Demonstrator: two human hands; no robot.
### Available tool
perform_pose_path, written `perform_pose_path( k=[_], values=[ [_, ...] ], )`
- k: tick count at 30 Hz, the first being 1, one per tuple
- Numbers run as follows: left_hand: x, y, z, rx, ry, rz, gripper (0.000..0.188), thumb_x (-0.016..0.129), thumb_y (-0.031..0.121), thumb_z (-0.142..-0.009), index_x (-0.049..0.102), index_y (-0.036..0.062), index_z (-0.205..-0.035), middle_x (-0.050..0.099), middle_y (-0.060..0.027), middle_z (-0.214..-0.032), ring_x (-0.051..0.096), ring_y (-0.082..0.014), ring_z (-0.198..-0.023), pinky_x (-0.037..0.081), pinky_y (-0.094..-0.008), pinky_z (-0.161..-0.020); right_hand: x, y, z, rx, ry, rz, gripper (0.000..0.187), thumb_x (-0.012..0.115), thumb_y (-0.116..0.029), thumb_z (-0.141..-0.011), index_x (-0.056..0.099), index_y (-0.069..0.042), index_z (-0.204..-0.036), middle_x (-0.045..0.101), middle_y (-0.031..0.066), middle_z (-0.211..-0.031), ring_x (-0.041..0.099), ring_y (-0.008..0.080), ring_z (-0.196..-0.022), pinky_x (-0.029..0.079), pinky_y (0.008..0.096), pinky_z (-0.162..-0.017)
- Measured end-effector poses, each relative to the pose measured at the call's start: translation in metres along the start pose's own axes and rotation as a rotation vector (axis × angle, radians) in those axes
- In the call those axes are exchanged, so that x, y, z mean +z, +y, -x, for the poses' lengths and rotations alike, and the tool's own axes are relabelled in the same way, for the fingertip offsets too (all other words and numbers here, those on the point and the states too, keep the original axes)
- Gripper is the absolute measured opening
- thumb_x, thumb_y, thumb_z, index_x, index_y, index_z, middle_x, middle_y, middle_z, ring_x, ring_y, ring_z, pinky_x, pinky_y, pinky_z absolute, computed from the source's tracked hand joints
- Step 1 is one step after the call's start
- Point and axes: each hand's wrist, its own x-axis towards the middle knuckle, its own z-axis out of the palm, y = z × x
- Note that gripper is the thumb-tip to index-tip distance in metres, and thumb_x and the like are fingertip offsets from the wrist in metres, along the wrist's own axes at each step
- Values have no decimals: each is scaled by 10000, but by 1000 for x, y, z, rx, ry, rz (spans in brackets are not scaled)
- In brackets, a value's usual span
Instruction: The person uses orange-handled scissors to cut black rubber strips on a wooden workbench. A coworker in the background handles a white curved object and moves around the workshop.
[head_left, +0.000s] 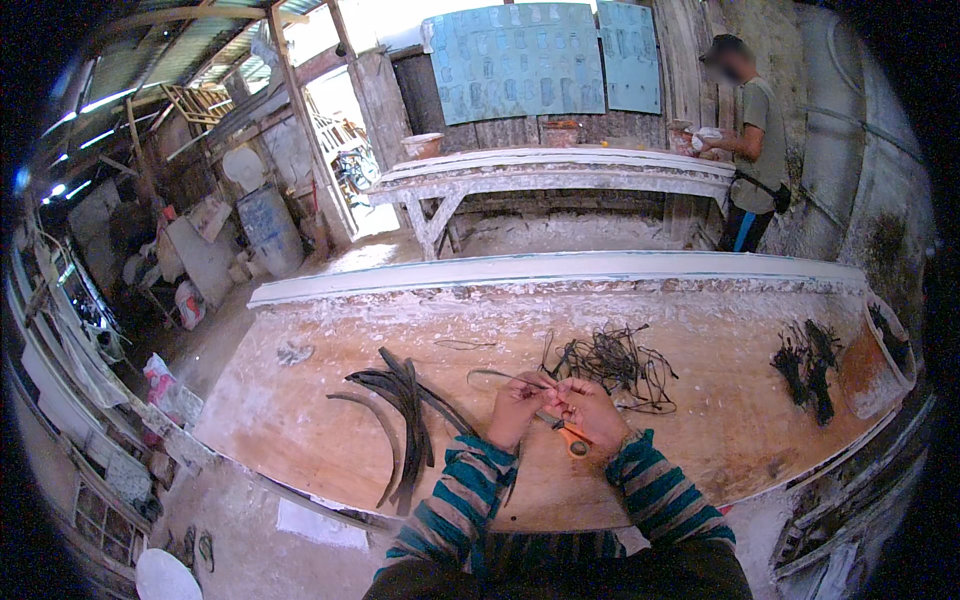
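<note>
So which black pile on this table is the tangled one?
The thin cords just beyond your right hand; the strips at left are wider, the bundles at right gathered.

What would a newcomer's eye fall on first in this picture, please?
Probably on the left hand and right hand, close together above the wooden table, with an orange handle just below them. Next come the tangle of thin black cords just beyond the hands and the broader black strips to their left. Farther back, the large light-blue panel stands out at top centre.
</note>
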Motion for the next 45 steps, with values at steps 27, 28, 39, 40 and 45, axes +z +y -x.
perform_pose_path(
  k=[27,28,39,40,45],
  values=[
    [0,13,2,-128,31,14,106,635,25,-783,540,68,-766,598,-22,-713,557,-94,-650,454,-214,-598,5,6,0,-88,149,-55,102,534,-14,-870,542,27,-963,589,92,-892,605,183,-856,529,364,-826],
    [0,14,2,-122,32,17,100,632,25,-784,543,66,-769,598,-22,-712,559,-95,-653,456,-216,-601,8,2,3,-79,142,-60,106,533,-10,-868,539,32,-966,589,100,-899,607,199,-875,528,387,-841],
    [-1,14,4,-154,23,41,89,597,72,-845,595,14,-912,642,-50,-830,609,-107,-736,491,-216,-652,5,2,2,-199,155,212,117,570,-70,-853,586,14,-933,612,50,-873,584,126,-818,480,245,-749],
    [-4,12,3,-158,17,53,89,600,72,-844,596,14,-911,643,-50,-832,611,-106,-735,493,-212,-650,5,2,2,-225,162,296,113,577,-79,-850,592,10,-919,613,42,-856,578,117,-804,471,240,-735],
    [-2,11,7,-240,32,107,55,617,103,-830,586,58,-838,639,-49,-792,608,-118,-713,494,-230,-628,4,7,6,-357,163,488,105,599,-90,-827,600,-4,-887,615,29,-815,571,117,-774,455,256,-703]
  ],
)
